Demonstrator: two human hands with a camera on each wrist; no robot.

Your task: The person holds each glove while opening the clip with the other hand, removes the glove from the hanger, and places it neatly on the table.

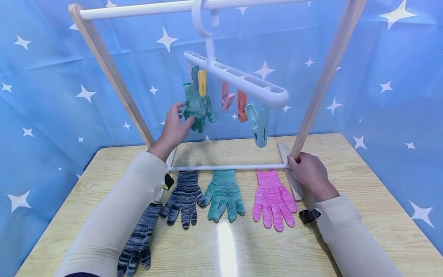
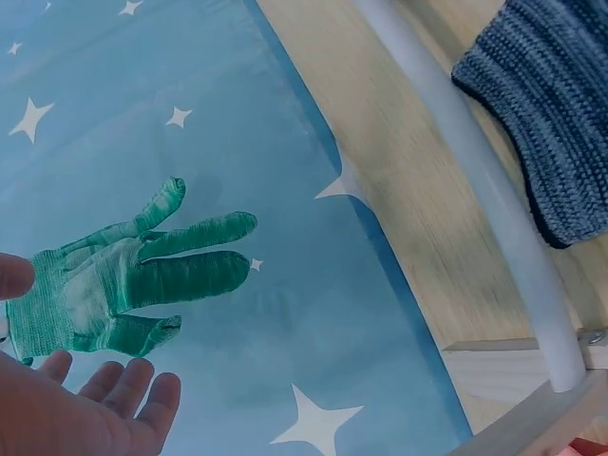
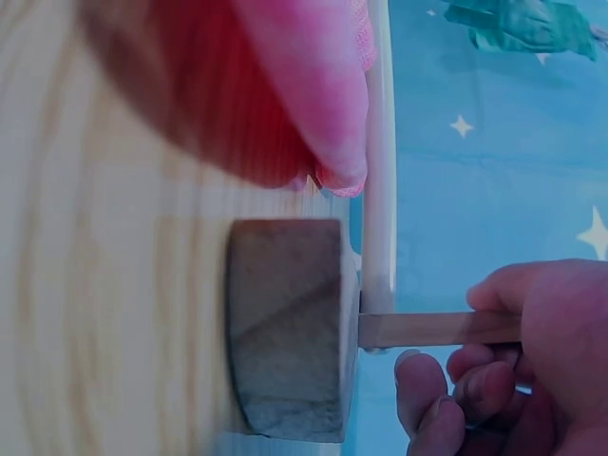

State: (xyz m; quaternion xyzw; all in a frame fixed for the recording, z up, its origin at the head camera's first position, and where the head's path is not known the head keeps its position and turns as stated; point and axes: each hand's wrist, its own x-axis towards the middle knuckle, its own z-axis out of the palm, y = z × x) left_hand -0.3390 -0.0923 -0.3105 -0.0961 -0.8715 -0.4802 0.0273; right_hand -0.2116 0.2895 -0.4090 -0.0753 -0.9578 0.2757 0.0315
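Observation:
A green knit glove (image 1: 197, 105) hangs fingers-down from a white hanger (image 1: 238, 79), with a yellow clothespin (image 1: 202, 83) and a dark teal one at its cuff. Beside that glove is my left hand (image 1: 175, 125), its fingers loosely spread. In the left wrist view the fingers (image 2: 128, 385) lie next to the glove's cuff without gripping it; whether they touch is unclear. My right hand (image 1: 309, 173) grips the foot of the right wooden post (image 1: 323, 84) of the drying stand. The right wrist view shows its fingers and thumb curled about that post (image 3: 437, 329).
On the table (image 1: 249, 254) lie a dark striped glove (image 1: 185, 200), a green glove (image 1: 225, 196), a pink glove (image 1: 274, 200) and another striped glove (image 1: 138, 238) partly behind my left sleeve. Pink, orange and light teal clothespins (image 1: 257, 125) hang along the hanger. A white lower bar (image 1: 228, 167) joins the posts.

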